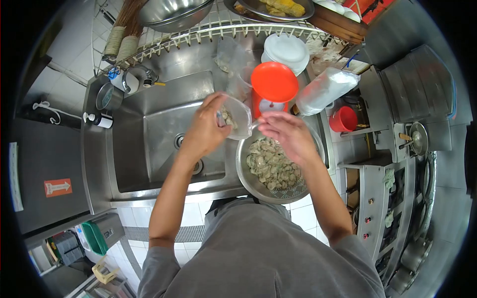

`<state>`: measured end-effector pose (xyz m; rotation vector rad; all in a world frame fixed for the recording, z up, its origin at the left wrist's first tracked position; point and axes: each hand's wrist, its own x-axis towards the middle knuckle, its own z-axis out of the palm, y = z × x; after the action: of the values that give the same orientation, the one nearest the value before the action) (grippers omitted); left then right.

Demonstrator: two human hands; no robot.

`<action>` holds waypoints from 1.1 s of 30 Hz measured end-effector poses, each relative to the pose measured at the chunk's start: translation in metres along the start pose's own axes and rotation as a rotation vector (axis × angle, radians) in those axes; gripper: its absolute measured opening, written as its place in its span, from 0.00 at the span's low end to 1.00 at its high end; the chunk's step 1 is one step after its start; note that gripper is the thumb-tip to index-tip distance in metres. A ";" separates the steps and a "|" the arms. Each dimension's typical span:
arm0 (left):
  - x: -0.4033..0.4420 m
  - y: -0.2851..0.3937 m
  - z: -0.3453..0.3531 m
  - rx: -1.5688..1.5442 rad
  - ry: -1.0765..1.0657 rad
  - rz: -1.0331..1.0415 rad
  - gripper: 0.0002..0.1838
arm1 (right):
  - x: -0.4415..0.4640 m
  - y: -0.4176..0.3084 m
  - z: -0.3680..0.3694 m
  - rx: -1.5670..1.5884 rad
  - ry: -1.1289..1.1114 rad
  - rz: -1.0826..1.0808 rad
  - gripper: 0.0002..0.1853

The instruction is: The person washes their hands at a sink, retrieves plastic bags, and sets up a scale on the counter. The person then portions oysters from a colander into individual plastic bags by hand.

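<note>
My left hand (204, 126) is closed around a clear plastic bag (240, 116) with a few pale shucked shellfish inside, tilted above the counter between the sink and a colander. My right hand (289, 133) is beside the bag's mouth, its fingers stretched out to the left; whether the fingertips touch the plastic is unclear. Below it, a metal colander (242, 166) holds a heap of greyish shellfish (273, 166) that look like shucked oysters. Behind the hands stands an orange kitchen scale (275, 82) with a round pan.
A steel sink (159, 131) lies to the left, with a tap (147, 77) and pump bottle (101, 119). Clear bags (229, 54), stacked white plates (285, 52) and a plastic bag roll (328, 92) surround the scale. A red bucket (343, 119) and stove (385, 203) are right.
</note>
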<state>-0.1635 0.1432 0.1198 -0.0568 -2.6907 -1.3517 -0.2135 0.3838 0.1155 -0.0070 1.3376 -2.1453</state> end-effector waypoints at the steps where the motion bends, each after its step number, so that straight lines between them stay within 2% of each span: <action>1: 0.006 0.013 -0.006 0.000 -0.006 0.008 0.38 | -0.009 0.003 -0.015 0.002 0.006 -0.008 0.12; 3: 0.022 0.043 -0.019 -0.065 -0.043 0.002 0.36 | -0.021 0.026 -0.055 -0.394 0.108 -0.071 0.11; 4: 0.030 0.052 -0.022 -0.064 -0.052 0.012 0.36 | -0.029 0.041 -0.075 -0.390 0.118 -0.078 0.11; 6: 0.051 0.068 -0.024 -0.142 -0.031 0.083 0.35 | -0.046 0.070 -0.106 -0.899 0.142 -0.045 0.09; 7: 0.061 0.077 -0.024 -0.116 -0.017 0.114 0.35 | -0.055 0.079 -0.110 -0.892 0.156 -0.048 0.09; 9: 0.083 0.078 -0.015 -0.118 0.004 0.165 0.35 | -0.072 0.088 -0.112 -1.302 0.198 -0.224 0.10; 10: 0.092 0.080 -0.010 -0.121 0.038 0.206 0.35 | -0.078 0.088 -0.111 -1.297 0.212 -0.219 0.10; 13: 0.110 0.080 0.009 -0.103 0.048 0.196 0.35 | -0.093 0.080 -0.102 -0.985 0.276 -0.029 0.11; 19: 0.140 0.055 0.055 -0.016 0.046 0.150 0.37 | -0.105 0.087 -0.105 -0.773 0.383 -0.002 0.09; 21: 0.145 0.050 0.061 0.014 0.049 0.139 0.37 | -0.110 0.082 -0.101 -0.775 0.395 -0.019 0.09; 23: 0.146 0.049 0.065 -0.062 0.063 0.044 0.31 | -0.113 0.083 -0.100 -0.777 0.406 -0.033 0.09; 27: 0.154 0.034 0.064 -0.066 0.035 0.017 0.25 | -0.114 0.085 -0.099 -0.802 0.385 -0.079 0.07; 30: 0.159 0.019 0.066 0.094 0.097 0.079 0.20 | -0.113 0.080 -0.096 -0.833 0.366 -0.101 0.07; 32: 0.162 0.007 0.067 0.306 0.197 0.261 0.17 | -0.112 0.077 -0.094 -0.859 0.352 -0.125 0.06; 33: 0.161 0.008 0.066 0.305 0.198 0.258 0.17 | -0.111 0.075 -0.093 -0.892 0.350 -0.136 0.06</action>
<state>-0.3291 0.1967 0.1086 -0.2190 -2.5805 -0.8207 -0.1148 0.4904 0.0418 -0.0836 2.4551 -1.5119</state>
